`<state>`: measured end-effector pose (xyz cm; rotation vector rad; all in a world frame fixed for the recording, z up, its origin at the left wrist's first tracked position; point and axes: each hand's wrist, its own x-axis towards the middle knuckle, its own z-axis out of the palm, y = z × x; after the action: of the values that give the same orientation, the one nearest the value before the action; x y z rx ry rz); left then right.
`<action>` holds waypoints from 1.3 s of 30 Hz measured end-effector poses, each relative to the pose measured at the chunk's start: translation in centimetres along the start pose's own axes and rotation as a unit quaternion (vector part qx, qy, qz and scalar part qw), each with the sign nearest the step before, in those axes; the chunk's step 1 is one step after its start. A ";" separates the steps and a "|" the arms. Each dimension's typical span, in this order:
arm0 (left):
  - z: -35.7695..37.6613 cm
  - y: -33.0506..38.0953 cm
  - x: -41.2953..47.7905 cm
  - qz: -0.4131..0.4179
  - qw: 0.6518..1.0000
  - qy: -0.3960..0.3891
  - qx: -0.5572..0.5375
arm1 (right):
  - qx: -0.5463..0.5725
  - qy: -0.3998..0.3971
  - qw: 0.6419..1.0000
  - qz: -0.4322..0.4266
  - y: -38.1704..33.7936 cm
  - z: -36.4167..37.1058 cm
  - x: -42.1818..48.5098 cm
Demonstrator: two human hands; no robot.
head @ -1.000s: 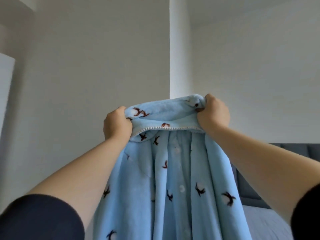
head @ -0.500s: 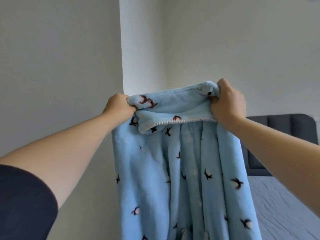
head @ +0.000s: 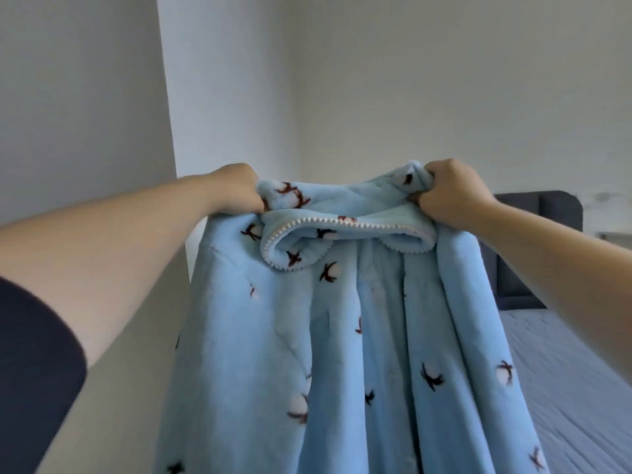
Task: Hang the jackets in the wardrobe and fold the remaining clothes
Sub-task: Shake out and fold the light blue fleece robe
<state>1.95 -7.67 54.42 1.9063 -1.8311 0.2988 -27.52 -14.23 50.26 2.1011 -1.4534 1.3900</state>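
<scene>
Jacket, light blue fleece printed with small dark bird-like marks: held up in mid-air straight ahead, well above the bed. Hangs down in long soft folds and runs out past the bottom edge of the view. Folds over at the top into a collar edged with a white scalloped trim, pulled taut between two fists. Shows a lengthwise seam or placket down the middle; too blurred to make out any buttons.

Left hand: clenches the left end of the collar, fingers curled into the fleece, back of the hand up. Reaches forward on a bare forearm from a dark sleeve at the lower left.

Right hand: grips a bunched wad of fleece at the right end of the collar, fingers wrapped tight round it. Comes in on a bare forearm from the right edge.

Behind the jacket to the right: bed with a wrinkled grey-blue sheet, overlapped in view by the jacket's lower right side; cannot tell whether touching. Ends at a dark upholstered headboard against a pale wall.

Behind to the left: white wall corner jutting toward the camera.
</scene>
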 end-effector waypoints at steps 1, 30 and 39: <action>2.6 0.1 0.1 -0.008 0.998 0.003 0.066 | -0.023 -0.056 0.998 0.011 0.7 1.9 -0.9; 63.4 -7.1 -22.8 0.057 0.957 -0.273 0.082 | -0.027 -0.329 0.886 0.325 13.1 41.4 -46.8; 64.3 -7.9 -23.0 0.087 0.965 -0.242 0.046 | -0.159 -0.367 0.881 0.255 13.4 42.7 -47.6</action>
<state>-2.94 -18.23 -13.34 2.0104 -2.3426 -0.0347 -17.09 -19.24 -14.07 2.1989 -2.4555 0.3517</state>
